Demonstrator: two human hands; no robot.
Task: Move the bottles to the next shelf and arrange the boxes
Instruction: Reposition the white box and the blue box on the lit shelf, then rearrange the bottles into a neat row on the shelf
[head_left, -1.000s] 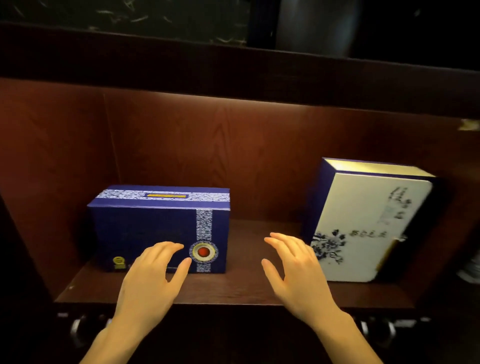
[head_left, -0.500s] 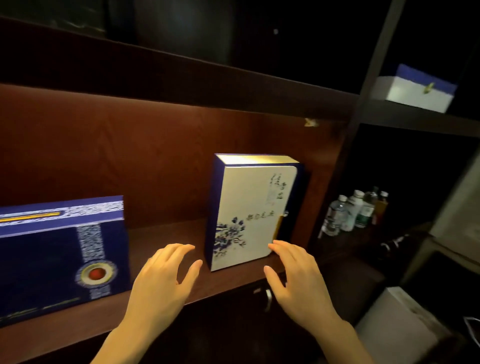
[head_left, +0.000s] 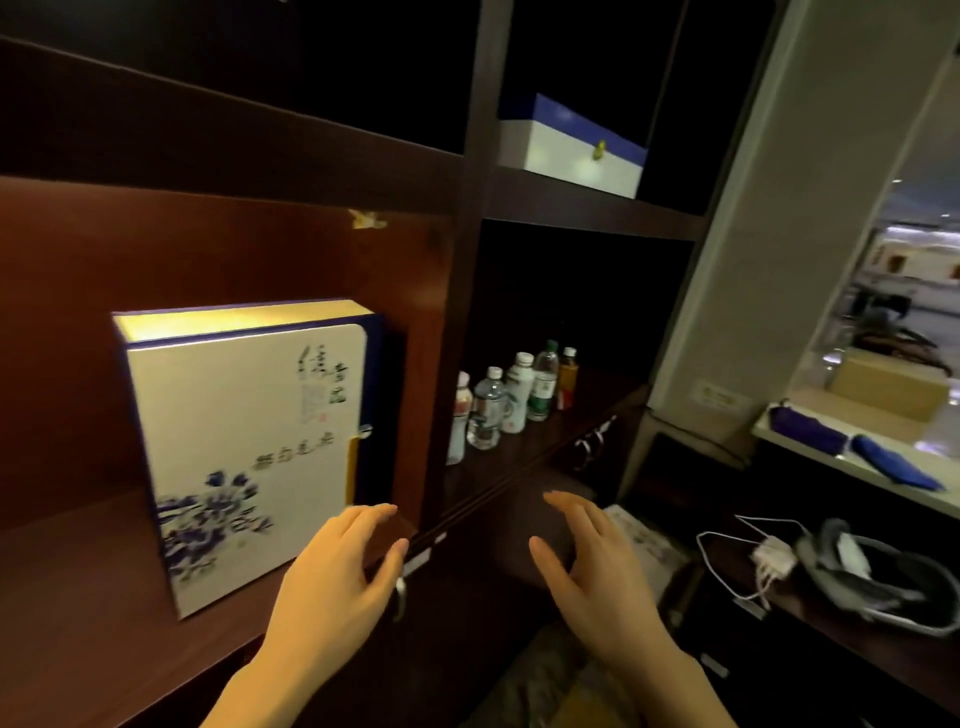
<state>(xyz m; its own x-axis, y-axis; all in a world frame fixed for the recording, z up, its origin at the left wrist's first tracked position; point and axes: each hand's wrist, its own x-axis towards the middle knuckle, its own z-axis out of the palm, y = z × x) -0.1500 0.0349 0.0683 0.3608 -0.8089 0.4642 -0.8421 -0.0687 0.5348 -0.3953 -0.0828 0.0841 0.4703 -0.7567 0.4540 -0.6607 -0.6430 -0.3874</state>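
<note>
Right now both hands are empty, fingers spread and loosely curled, palms turned toward each other with nothing between them. The left hand (head_left: 337, 577) hovers at the front edge of the lit shelf, just right of and below the white box (head_left: 244, 457), which stands upright on its narrow end, apart from the fingers. The right hand (head_left: 592, 566) hangs in front of the dark compartment to the right of the upright divider.

What the next move likely turns on is the row of bottles (head_left: 511, 402). They stand upright in that dark compartment, up and beyond both hands, a little left of the right hand and right of the left. Their line runs away from the hands, slanting back and rightward into the shelf, so the nearest bottle sits closest to the divider. The right hand looks nearer, with an open path; the left would have to cross the divider.

A second white box with a blue lid (head_left: 571, 148) sits on a higher shelf, well above both hands.
</note>
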